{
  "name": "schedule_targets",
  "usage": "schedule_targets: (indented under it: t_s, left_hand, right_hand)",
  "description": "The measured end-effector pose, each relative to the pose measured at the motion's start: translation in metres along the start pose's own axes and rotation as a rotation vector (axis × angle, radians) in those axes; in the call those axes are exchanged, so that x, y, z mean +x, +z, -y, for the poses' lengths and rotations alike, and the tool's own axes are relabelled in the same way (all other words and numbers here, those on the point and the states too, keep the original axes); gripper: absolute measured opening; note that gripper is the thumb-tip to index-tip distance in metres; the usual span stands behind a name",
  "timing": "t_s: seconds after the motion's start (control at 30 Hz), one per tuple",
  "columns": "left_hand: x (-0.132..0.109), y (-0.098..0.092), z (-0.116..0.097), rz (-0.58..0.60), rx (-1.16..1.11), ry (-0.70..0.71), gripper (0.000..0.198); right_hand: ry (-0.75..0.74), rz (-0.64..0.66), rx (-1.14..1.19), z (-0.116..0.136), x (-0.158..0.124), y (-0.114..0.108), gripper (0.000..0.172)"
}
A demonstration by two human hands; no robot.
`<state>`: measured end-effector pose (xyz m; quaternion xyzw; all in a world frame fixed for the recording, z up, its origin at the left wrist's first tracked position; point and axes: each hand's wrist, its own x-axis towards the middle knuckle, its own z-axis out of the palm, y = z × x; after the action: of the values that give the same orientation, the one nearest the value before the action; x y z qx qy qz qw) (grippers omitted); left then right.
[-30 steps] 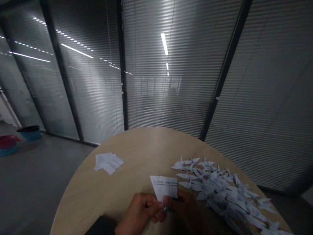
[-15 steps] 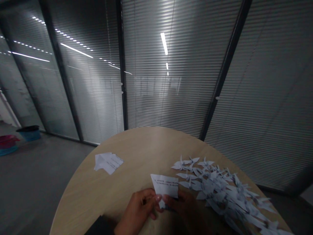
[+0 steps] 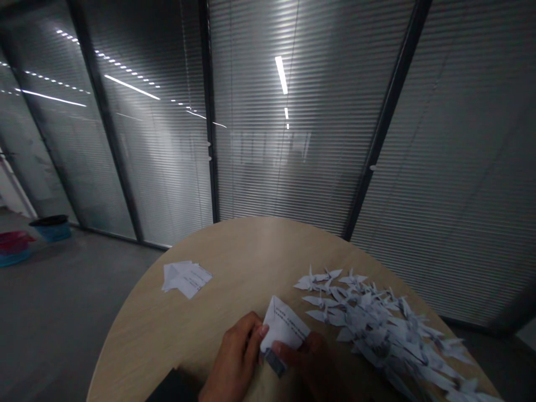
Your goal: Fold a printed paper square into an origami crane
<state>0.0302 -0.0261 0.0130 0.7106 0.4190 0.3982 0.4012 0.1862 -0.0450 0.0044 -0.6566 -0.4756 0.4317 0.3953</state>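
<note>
Pinching 1 printed paper (image 3: 288,325) with left hand (image 3: 237,349) and right hand (image 3: 312,357). Turned since 0.5 s ago, corner pointing away; likely repositioning.

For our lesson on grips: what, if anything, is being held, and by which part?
A folded paper: the left hand holds its left edge, the right hand its lower right part.

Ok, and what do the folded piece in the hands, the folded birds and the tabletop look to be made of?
Folded piece: thin, matt white paper, judging by its creases and rows of dark marks.
Folded birds: apparently matt white paper too, with sharp folds and thin, pointed wings.
Tabletop: smooth, pale wood or wood-look laminate, from its tan colour; I can't tell which.
</note>
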Motion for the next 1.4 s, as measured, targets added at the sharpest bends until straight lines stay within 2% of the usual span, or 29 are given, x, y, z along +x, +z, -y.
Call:
schedule_targets:
  t_s: [0.17, 0.3, 0.43, 0.5, 0.63, 0.73, 0.8, 0.97, 1.23, 1.4]
  left_hand:
    - [-0.001, 0.001, 0.002, -0.032, 0.016, -0.004, 0.038]
    - [0.002, 0.001, 0.002, 0.030, -0.092, -0.040, 0.042]
    - [0.002, 0.000, -0.002, 0.043, -0.118, -0.048, 0.038]
    - [0.001, -0.001, -0.003, 0.004, -0.096, -0.032, 0.037]
    - [0.000, 0.000, -0.002, -0.084, -0.017, -0.038, 0.038]
    - [-0.002, 0.001, 0.002, -0.115, 0.050, -0.039, 0.037]
    - [-0.003, 0.002, 0.003, -0.119, 0.074, -0.032, 0.036]
    - [-0.003, 0.001, 0.002, -0.114, 0.083, -0.034, 0.035]
    - [-0.001, -0.004, -0.008, -0.096, 0.009, -0.040, 0.036]
    - [-0.001, -0.002, 0.000, -0.113, 0.050, -0.026, 0.033]
  right_hand:
    - [0.005, -0.064, -0.040, -0.008, 0.002, 0.000, 0.041]
    - [-0.008, -0.038, -0.016, -0.006, 0.001, -0.004, 0.038]
    - [0.073, -0.056, -0.071, 0.000, -0.003, -0.003, 0.039]
    - [0.084, -0.029, -0.061, 0.002, -0.005, 0.000, 0.039]
    - [0.000, 0.096, 0.004, 0.004, -0.009, 0.006, 0.033]
    - [0.011, 0.092, 0.018, 0.005, -0.011, 0.008, 0.032]
    - [0.026, 0.081, 0.037, 0.005, -0.011, 0.008, 0.034]
    - [-0.016, 0.177, 0.105, 0.004, -0.009, 0.010, 0.032]
    - [0.053, 0.092, -0.046, 0.001, -0.009, 0.011, 0.026]
    - [0.014, 0.223, -0.005, -0.001, -0.008, 0.013, 0.031]
